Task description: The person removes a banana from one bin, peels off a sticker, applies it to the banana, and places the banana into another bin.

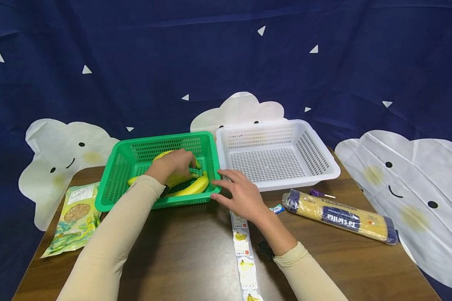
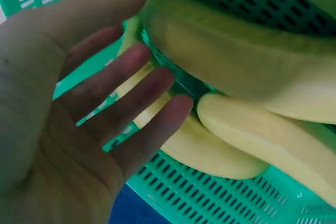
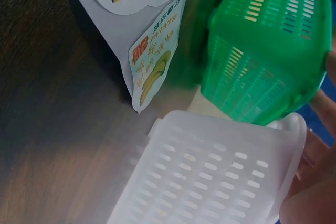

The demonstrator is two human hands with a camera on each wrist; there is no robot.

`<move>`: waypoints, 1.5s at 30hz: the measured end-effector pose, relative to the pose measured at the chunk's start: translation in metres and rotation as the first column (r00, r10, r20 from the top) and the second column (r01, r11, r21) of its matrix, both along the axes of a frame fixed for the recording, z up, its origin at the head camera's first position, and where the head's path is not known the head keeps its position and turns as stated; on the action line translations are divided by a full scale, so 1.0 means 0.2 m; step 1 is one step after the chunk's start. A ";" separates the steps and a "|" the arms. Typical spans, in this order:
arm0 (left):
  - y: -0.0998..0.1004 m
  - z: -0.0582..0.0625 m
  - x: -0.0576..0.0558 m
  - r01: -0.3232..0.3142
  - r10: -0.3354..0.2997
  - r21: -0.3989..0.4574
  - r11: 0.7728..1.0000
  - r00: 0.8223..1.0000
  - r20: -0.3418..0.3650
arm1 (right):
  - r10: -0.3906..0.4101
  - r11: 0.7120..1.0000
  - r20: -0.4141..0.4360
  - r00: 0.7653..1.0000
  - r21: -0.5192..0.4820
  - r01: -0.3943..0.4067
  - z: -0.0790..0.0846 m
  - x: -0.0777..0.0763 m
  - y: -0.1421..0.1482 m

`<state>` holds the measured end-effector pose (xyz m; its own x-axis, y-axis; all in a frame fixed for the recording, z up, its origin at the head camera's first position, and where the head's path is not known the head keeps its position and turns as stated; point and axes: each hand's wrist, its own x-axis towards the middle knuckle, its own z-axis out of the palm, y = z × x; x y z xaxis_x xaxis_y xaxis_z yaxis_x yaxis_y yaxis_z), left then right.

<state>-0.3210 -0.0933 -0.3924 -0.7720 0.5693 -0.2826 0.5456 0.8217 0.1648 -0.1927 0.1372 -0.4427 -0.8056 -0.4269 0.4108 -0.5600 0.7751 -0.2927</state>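
A green basket [image 1: 211,200] holds several yellow bananas [image 1: 191,189]. My left hand [image 1: 176,163] reaches down into it, over the bananas. In the left wrist view, the fingers of that hand [image 2: 73,145] are spread and fairly straight, and the thumb tip overlaps the stem end of one large banana [image 2: 231,51]. My right hand [image 1: 242,194] is at the green basket's right side, fingers spread, fingertips right at its rim. A white basket [image 3: 210,166] stands close against the green one, and its corner is near the right palm.
A strip of banana stickers [image 1: 242,244] runs toward me on the wooden table [image 1: 188,251]. A spaghetti pack [image 1: 340,217], a purple lollipop [image 1: 317,192] and a small blue wrapped piece [image 1: 277,209] lie right. A green and yellow bag [image 1: 75,219] lies left. A dark blue curtain hangs behind.
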 end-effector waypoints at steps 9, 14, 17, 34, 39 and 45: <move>-0.04 -0.09 -0.04 -0.076 0.076 -0.005 0.997 0.993 0.089 | -0.002 1.000 -0.012 1.000 0.012 0.002 0.00 0.00 -0.01; -0.03 -0.08 -0.05 -0.061 0.060 0.009 0.998 0.995 0.080 | -0.007 1.000 -0.008 1.000 0.009 0.007 0.00 0.00 0.00; -0.04 -0.07 -0.04 -0.050 0.048 0.036 0.998 0.997 0.059 | -0.009 1.000 -0.003 1.000 0.010 0.009 -0.01 0.00 0.00; -0.08 0.23 0.05 -0.077 0.124 0.355 0.932 0.986 -0.112 | 0.004 1.000 0.011 1.000 0.000 -0.004 0.00 -0.01 -0.01; -0.09 0.30 0.10 -0.065 0.145 0.428 0.902 0.977 -0.159 | 0.001 1.000 0.021 1.000 0.003 -0.001 -0.01 0.00 0.00; -0.12 0.37 0.17 0.009 0.130 0.475 0.880 0.957 -0.260 | 0.007 1.000 0.004 1.000 -0.002 -0.007 -0.01 -0.01 -0.01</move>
<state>-0.2860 -0.1166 -0.3175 -0.8154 0.5294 0.2340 0.5777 0.7186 0.3872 -0.1954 0.1355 -0.4444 -0.8040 -0.4319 0.4087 -0.5644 0.7706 -0.2961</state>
